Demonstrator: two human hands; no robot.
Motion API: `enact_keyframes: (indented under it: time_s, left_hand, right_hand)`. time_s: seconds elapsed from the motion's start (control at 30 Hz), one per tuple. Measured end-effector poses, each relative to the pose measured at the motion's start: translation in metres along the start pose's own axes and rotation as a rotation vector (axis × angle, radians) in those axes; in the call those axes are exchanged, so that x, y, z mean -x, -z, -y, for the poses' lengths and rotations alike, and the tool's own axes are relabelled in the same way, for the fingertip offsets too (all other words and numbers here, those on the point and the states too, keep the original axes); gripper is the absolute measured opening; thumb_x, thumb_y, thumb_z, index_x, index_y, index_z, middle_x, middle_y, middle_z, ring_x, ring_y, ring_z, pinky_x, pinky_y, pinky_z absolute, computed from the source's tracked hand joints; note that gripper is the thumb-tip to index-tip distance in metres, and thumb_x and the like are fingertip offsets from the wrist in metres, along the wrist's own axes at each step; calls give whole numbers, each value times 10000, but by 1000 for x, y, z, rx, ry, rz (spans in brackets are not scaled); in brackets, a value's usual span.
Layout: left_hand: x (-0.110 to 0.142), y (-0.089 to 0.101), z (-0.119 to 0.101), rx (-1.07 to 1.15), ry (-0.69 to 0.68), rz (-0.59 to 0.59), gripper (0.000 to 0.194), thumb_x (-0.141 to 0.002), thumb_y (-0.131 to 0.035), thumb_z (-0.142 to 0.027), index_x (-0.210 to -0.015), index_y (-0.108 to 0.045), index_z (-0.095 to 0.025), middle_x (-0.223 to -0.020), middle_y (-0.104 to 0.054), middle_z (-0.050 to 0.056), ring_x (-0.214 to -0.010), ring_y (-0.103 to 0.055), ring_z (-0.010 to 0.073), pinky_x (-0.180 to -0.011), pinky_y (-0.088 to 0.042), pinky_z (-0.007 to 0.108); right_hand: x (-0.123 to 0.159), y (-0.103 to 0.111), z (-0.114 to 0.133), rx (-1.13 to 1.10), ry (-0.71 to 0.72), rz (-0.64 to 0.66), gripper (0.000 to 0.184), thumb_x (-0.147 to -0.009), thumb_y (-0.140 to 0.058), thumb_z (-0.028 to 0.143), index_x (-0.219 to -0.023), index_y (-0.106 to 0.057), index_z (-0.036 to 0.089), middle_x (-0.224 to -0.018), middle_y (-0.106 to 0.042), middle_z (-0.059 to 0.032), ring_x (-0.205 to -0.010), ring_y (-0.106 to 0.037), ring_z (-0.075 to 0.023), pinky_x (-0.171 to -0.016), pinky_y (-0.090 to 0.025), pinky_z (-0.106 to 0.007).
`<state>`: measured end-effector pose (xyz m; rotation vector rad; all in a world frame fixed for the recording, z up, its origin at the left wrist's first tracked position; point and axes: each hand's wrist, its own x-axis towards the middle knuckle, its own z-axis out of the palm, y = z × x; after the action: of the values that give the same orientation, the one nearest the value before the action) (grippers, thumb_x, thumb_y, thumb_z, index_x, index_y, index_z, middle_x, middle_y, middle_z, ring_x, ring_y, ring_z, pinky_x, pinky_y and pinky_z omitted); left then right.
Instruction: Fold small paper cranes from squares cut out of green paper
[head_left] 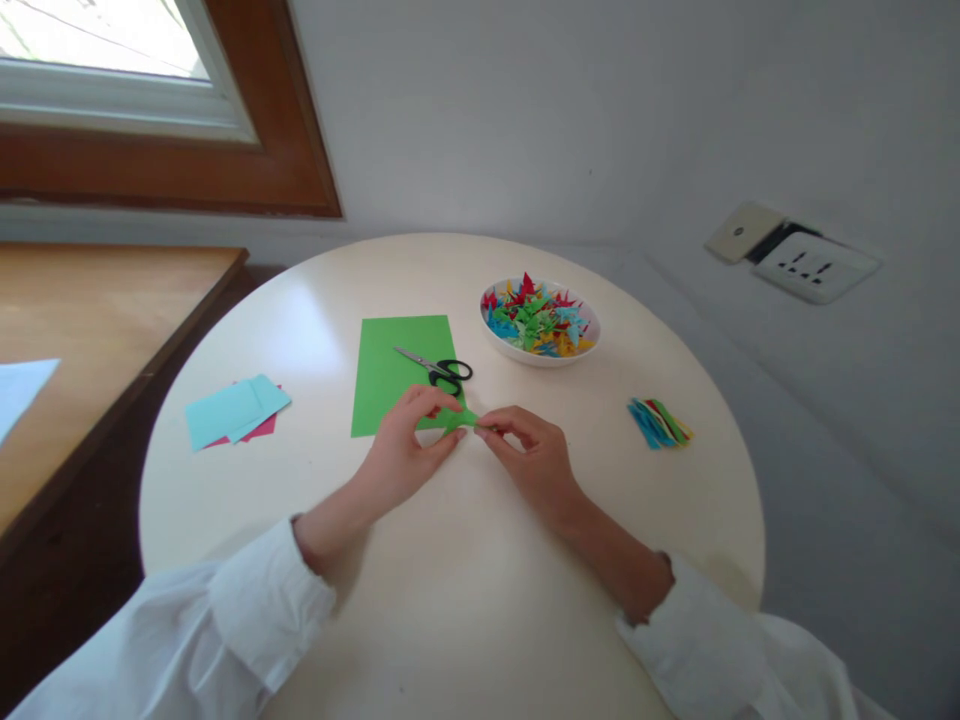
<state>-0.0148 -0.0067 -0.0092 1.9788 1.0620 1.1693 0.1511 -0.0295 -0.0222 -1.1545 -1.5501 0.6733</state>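
Note:
A small folded piece of green paper [465,418] is held between my two hands above the table. My left hand [405,435] has its thumb and fingers around the wider left end of it. The other, narrow end is pinched between the thumb and fingertips of my right hand [532,455], which partly hide it. Just behind my left hand lies a flat green sheet [382,370]. Black-handled scissors [439,367] rest on the sheet, their handles reaching over its right edge.
Farther back on the round white table [465,600] stands a white bowl [517,353] full of colourful folded paper cranes. Several coloured paper strips [660,424] lie at right. Light blue paper [225,412] over red paper [264,427] lies at left. A wooden desk [112,300] adjoins.

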Motion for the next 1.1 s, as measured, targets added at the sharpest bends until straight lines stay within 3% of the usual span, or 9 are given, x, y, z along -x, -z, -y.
enact_keyframes:
  time_s: [0.1, 0.23, 0.43, 0.6, 0.9, 1.1]
  left_hand:
    - [0, 0, 4, 77, -32, 81, 130, -761, -599, -215, -888, -589, -192, -938, -634, 68, -898, -588, 175, -813, -461, 306]
    - [1, -1, 4, 123, -23, 117, 63, -793, -570, -212, -842, -590, -179, -903, -661, 80, -865, -617, 172, -796, -470, 303]
    - [2, -1, -2, 160, -29, 72, 37, -795, -563, -209, -779, -576, -179, -845, -653, 70, -811, -614, 162, -760, -474, 294]
    - [4, -3, -4, 159, 19, 53, 52, -797, -561, -215, -762, -574, -179, -831, -650, 63, -785, -607, 152, -743, -480, 281]
    - [5, -5, -3, 45, 68, 17, 123, -795, -553, -220, -889, -617, -173, -819, -660, 53, -729, -589, 142, -667, -475, 263]
    - [4, -6, -6, 9, 44, 20, 102, -799, -538, -202, -843, -623, -170, -790, -656, 49, -720, -592, 140, -650, -464, 258]
  right_hand:
    - [2, -1, -3, -87, -44, 22, 66, -720, -625, 165, -756, -672, 193, -739, -686, -23, -674, -620, -139, -652, -495, -261]
    - [3, -3, -3, -168, -54, 28, 51, -703, -648, 165, -731, -675, 200, -720, -686, -18, -667, -625, -136, -647, -502, -256]
    - [3, -3, 6, -239, -64, 27, 20, -700, -671, 193, -718, -679, 197, -727, -695, -28, -688, -638, -143, -668, -522, -263]
    - [3, -4, 13, -284, -152, 29, 54, -695, -674, 240, -709, -675, 188, -696, -692, -24, -651, -636, -141, -642, -531, -265]
    - [1, -8, 15, -367, -257, -29, 82, -648, -693, 247, -656, -651, 177, -647, -667, -7, -587, -603, -122, -615, -518, -266]
    - [1, -9, 16, -399, -304, -45, 87, -630, -695, 244, -640, -644, 173, -647, -663, -8, -581, -582, -117, -598, -493, -261]
